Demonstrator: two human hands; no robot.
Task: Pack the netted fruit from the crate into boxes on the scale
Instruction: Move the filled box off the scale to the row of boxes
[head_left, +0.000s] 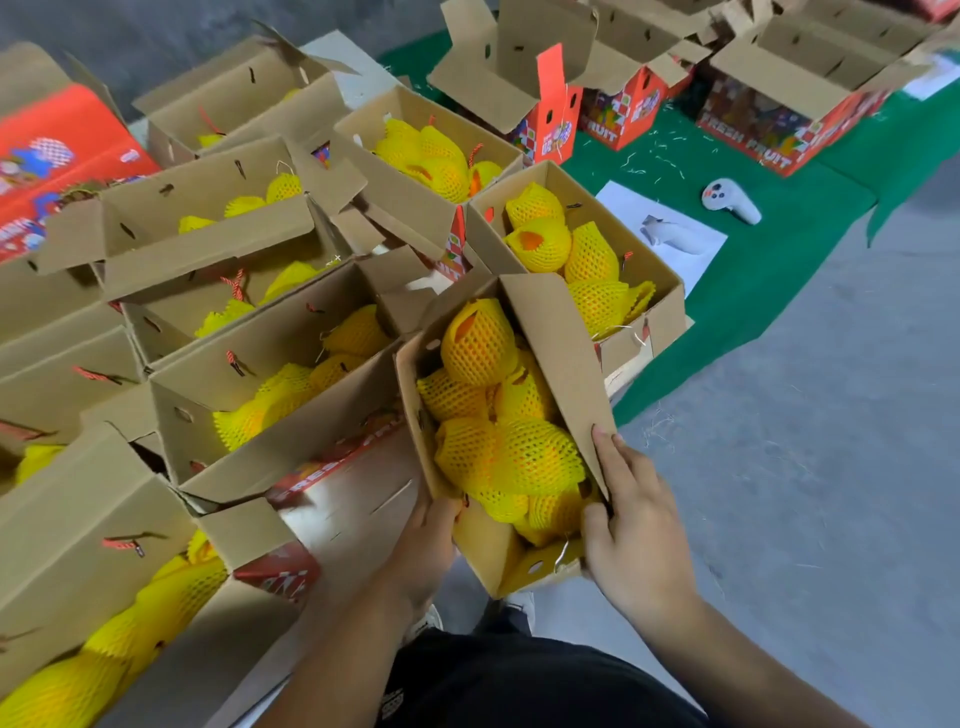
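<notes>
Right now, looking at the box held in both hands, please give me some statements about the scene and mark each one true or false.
1. Both hands hold the same box. True: the left hand grips its near left edge and the right hand its right side.
2. The held box is empty. False: it is full of yellow netted fruit.
3. A white controller lies on the green mat. True.
4. The held box's flaps are closed. False: they stand open.
5. The neighbouring boxes hold no fruit. False: several show yellow netted fruit.

Both hands gripping box (550, 353) (fruit-filled)
</notes>
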